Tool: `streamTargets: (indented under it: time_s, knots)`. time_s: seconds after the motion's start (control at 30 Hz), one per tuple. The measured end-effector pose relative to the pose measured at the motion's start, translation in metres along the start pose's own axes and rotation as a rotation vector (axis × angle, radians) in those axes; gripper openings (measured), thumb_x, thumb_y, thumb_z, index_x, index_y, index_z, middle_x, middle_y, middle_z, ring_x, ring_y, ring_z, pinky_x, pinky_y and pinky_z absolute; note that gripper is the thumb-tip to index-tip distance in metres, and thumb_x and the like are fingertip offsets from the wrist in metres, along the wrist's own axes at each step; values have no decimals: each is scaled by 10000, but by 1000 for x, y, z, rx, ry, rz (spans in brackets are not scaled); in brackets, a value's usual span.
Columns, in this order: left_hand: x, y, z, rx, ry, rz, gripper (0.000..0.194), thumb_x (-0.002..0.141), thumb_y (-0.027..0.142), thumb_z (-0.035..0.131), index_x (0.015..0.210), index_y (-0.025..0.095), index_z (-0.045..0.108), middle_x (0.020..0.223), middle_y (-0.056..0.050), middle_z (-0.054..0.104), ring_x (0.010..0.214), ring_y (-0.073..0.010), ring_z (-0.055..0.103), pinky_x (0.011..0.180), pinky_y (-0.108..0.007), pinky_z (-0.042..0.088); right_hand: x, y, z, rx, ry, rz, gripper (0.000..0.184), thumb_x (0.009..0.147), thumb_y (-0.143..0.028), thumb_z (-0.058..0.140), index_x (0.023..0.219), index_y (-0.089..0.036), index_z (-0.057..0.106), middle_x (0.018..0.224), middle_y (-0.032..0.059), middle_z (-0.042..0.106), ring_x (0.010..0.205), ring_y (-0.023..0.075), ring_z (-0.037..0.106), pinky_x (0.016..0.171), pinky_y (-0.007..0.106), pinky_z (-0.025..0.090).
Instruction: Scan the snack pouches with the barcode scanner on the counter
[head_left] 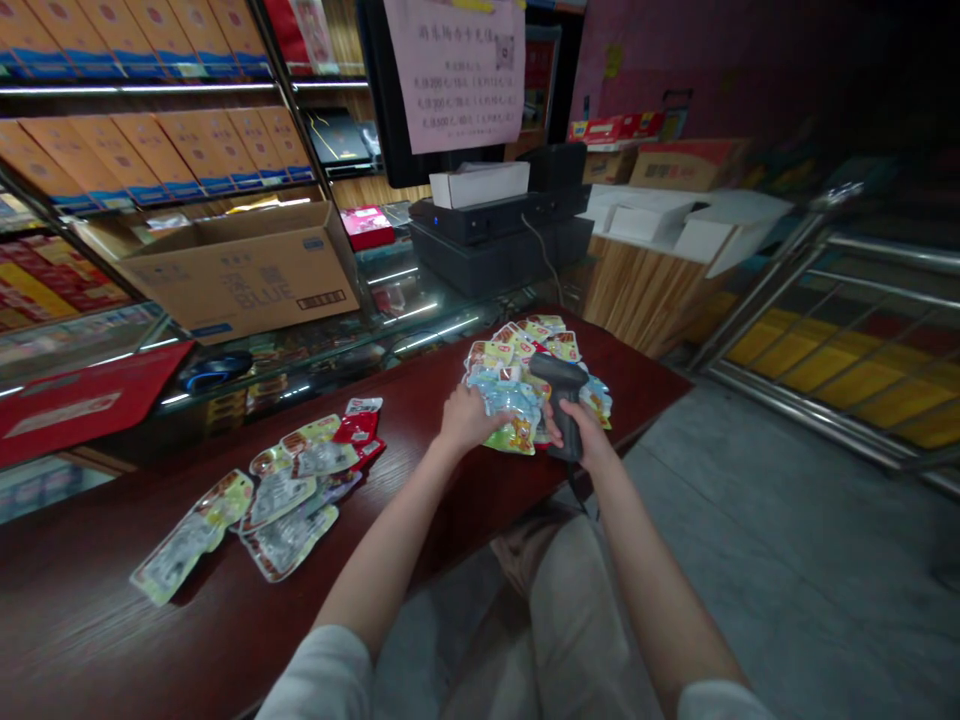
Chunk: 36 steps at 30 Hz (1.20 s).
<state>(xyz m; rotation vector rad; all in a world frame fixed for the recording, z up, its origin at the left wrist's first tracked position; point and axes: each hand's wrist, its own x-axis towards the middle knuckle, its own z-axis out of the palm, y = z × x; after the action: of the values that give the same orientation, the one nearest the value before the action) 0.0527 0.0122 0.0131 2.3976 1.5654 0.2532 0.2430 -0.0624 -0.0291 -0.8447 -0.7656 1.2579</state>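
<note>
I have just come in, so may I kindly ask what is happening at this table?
At the dark red table, a person's right hand holds a dark handheld scanner over a pile of packets. The left hand is on a light-blue packet at the pile's near side; how firmly it grips is hard to tell. A second, looser group of packets lies to the left, apart from both hands.
</note>
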Motion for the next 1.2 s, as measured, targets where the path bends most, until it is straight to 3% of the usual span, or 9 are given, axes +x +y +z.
streamTargets:
  time_s: [0.1, 0.33, 0.5, 0.63, 0.77, 0.93, 1.07, 1.2]
  knots:
    - [4, 4, 9, -8, -8, -52, 700, 756, 576, 709, 1248, 104, 555, 1346, -255, 543, 1248, -407, 540, 978, -454, 448, -2, 1, -3, 10, -6, -10, 348, 722, -448, 753, 802, -193, 531, 701, -23, 580, 415, 54, 436, 331, 188, 343]
    - [5, -14, 16, -337, 71, -89, 532, 732, 381, 769, 1136, 187, 482, 1126, -137, 668, 1013, -288, 670, 846, -362, 495, -3, 7, -10, -34, -58, 15, 327, 772, -476, 703, 787, -193, 540, 525, -43, 512, 390, 73, 420, 354, 192, 351]
    - [6, -35, 20, -622, 344, -173, 511, 707, 300, 758, 1115, 236, 457, 1008, -53, 677, 900, -253, 692, 824, -368, 505, -3, 7, -8, -17, -33, -24, 327, 754, -463, 718, 806, -202, 529, 607, -34, 552, 403, 68, 425, 341, 191, 347]
    - [12, -47, 22, -1068, 515, -131, 525, 651, 347, 792, 1073, 208, 512, 1033, -61, 689, 944, -229, 692, 867, -364, 532, -3, 2, 0, -34, -6, -20, 354, 705, -450, 761, 801, -199, 530, 669, -28, 586, 401, 64, 440, 326, 195, 347]
    - [20, -53, 16, -1400, 562, -118, 593, 615, 400, 834, 1103, 186, 575, 1089, -86, 713, 963, -227, 703, 873, -364, 553, -3, -8, 16, -77, -36, -8, 342, 705, -431, 769, 828, -204, 545, 636, -37, 575, 409, 77, 464, 334, 201, 364]
    - [27, -64, 9, -1646, 507, -216, 536, 606, 455, 845, 981, 129, 644, 990, -124, 740, 933, -275, 722, 856, -413, 567, 6, -12, 51, -122, -159, 7, 312, 735, -429, 743, 812, -210, 535, 620, -31, 572, 401, 76, 456, 346, 207, 368]
    - [26, -79, 12, -1640, 584, -110, 561, 679, 493, 800, 1099, 175, 609, 1083, -100, 728, 1008, -245, 710, 906, -389, 558, 22, -5, 78, -146, -232, 68, 319, 718, -432, 743, 812, -215, 529, 628, -34, 585, 393, 78, 456, 337, 209, 366]
    - [24, -95, 17, -1583, 607, -103, 600, 763, 526, 720, 1234, 210, 524, 1218, -120, 683, 1048, -220, 695, 913, -374, 558, 33, 5, 89, -163, -251, 138, 318, 706, -423, 750, 806, -212, 534, 605, -51, 568, 383, 70, 450, 326, 194, 345]
